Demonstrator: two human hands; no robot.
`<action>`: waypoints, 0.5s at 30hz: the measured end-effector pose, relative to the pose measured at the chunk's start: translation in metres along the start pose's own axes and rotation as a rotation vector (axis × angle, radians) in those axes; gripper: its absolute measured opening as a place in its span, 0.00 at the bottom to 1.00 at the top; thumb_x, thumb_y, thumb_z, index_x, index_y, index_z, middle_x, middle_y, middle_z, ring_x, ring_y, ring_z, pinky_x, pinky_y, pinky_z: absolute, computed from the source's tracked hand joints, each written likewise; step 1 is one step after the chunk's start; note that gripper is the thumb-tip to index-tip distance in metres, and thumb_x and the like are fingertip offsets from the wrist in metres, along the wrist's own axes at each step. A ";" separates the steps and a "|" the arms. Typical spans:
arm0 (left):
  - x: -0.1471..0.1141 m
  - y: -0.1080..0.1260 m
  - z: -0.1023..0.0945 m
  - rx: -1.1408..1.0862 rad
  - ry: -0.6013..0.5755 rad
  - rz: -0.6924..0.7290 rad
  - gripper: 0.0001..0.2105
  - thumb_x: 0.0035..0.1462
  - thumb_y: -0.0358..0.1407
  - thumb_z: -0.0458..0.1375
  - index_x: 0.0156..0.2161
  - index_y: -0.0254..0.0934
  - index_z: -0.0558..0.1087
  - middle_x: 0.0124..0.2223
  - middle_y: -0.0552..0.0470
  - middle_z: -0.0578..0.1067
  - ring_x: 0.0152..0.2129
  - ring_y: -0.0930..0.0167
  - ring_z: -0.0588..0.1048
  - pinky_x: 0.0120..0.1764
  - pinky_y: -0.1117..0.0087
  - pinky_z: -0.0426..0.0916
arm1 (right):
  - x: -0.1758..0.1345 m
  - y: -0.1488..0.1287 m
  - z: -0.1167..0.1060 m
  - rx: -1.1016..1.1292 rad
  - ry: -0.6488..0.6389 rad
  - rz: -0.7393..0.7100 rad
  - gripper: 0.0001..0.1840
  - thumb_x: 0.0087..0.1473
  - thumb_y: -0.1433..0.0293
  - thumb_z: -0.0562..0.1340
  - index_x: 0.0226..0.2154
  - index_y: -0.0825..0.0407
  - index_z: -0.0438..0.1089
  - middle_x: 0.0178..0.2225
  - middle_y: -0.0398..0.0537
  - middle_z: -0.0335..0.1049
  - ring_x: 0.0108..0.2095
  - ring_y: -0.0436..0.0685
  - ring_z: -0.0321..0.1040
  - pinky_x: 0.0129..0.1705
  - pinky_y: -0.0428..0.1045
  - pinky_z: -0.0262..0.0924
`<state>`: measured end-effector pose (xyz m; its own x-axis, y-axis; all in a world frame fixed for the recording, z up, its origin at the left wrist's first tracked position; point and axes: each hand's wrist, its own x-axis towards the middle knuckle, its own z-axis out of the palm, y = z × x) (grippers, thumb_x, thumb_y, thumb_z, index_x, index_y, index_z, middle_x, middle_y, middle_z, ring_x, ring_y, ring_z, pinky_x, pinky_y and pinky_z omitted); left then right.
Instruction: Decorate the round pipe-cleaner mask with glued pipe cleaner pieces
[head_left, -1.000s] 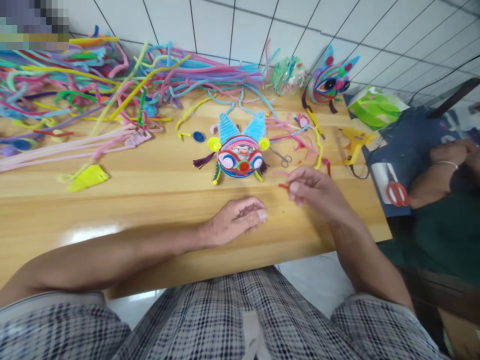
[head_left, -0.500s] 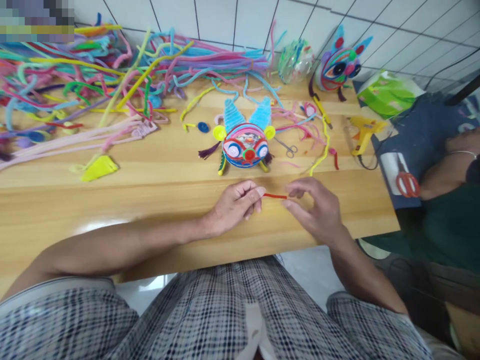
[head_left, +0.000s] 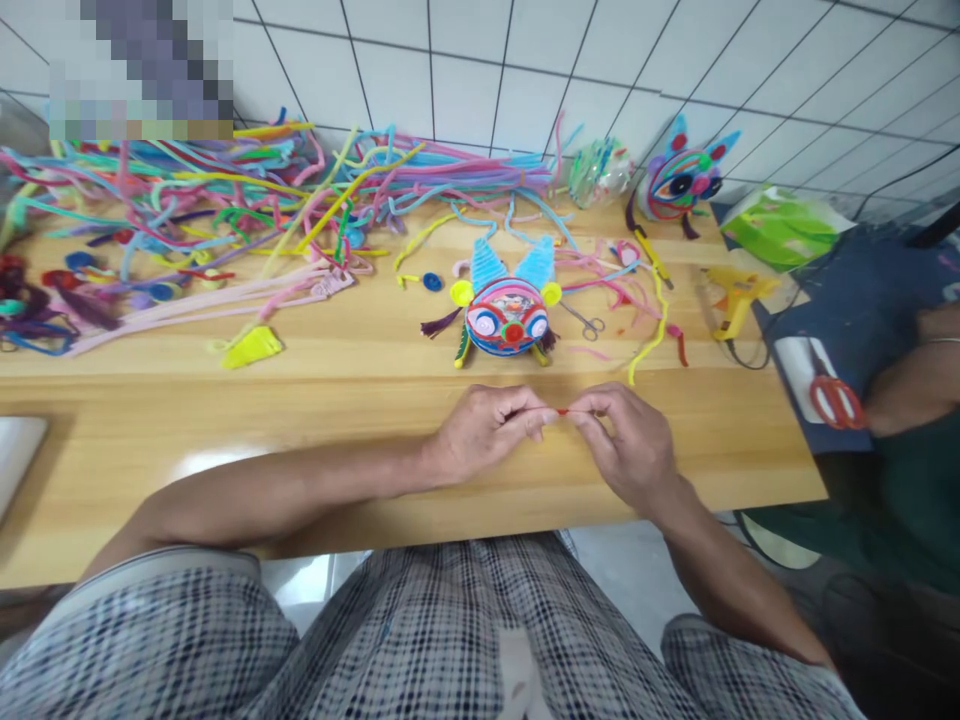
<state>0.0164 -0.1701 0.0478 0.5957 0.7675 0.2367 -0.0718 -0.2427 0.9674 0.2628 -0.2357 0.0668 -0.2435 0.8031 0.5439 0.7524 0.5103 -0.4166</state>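
Observation:
A short red pipe cleaner (head_left: 562, 411) is pinched between my two hands above the near part of the table. My left hand (head_left: 491, 428) grips its left end between thumb and fingers. At the other end, my right hand (head_left: 628, 440) closes thumb and fingertips on it, so only a small bit of red shows between them. Just beyond the hands stands a colourful animal head (head_left: 510, 318) made of pipe cleaners, with blue ears, round white-and-blue eyes and a red nose. Dark purple tassels hang at its sides.
Loose pipe cleaners (head_left: 465, 165) heap along the wall at the back left. Small scissors (head_left: 592, 327), a yellow glue gun (head_left: 735, 305) and red-handled scissors (head_left: 836, 400) lie to the right. A second animal head (head_left: 679, 185) stands at the back right. Another person's arm (head_left: 915, 375) is at the right edge.
My right hand has closed on the free end of the red pipe cleaner, and the hands are nearer each other. The camera view has shifted, showing more of the wall and left side.

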 end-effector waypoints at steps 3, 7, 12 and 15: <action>-0.001 -0.004 -0.002 0.113 0.008 0.127 0.17 0.86 0.38 0.67 0.38 0.38 0.84 0.33 0.54 0.90 0.28 0.74 0.86 0.36 0.76 0.77 | 0.001 -0.001 -0.002 0.041 -0.021 0.065 0.08 0.79 0.72 0.69 0.46 0.42 0.78 0.37 0.41 0.87 0.34 0.58 0.84 0.40 0.52 0.77; -0.001 -0.012 -0.006 0.308 -0.022 0.262 0.16 0.88 0.38 0.66 0.42 0.37 0.85 0.34 0.54 0.90 0.27 0.74 0.87 0.36 0.76 0.78 | 0.006 -0.003 -0.005 0.093 -0.068 0.097 0.09 0.78 0.73 0.69 0.44 0.42 0.78 0.37 0.40 0.86 0.34 0.57 0.83 0.40 0.52 0.77; 0.003 -0.012 -0.010 0.467 -0.004 0.367 0.20 0.90 0.41 0.63 0.39 0.36 0.83 0.30 0.55 0.87 0.22 0.75 0.83 0.30 0.75 0.73 | 0.014 -0.007 -0.005 0.080 -0.046 0.043 0.11 0.76 0.76 0.70 0.44 0.42 0.77 0.36 0.38 0.86 0.34 0.56 0.83 0.39 0.50 0.74; 0.006 -0.004 -0.010 0.499 0.062 0.460 0.24 0.91 0.39 0.60 0.36 0.36 0.80 0.26 0.56 0.83 0.19 0.77 0.79 0.27 0.76 0.69 | 0.016 -0.007 -0.005 0.055 -0.002 0.015 0.10 0.76 0.75 0.71 0.45 0.42 0.78 0.37 0.39 0.87 0.34 0.56 0.84 0.38 0.51 0.75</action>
<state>0.0120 -0.1582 0.0462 0.5445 0.5496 0.6336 0.0795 -0.7858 0.6133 0.2570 -0.2275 0.0823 -0.2342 0.8113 0.5357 0.7208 0.5146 -0.4643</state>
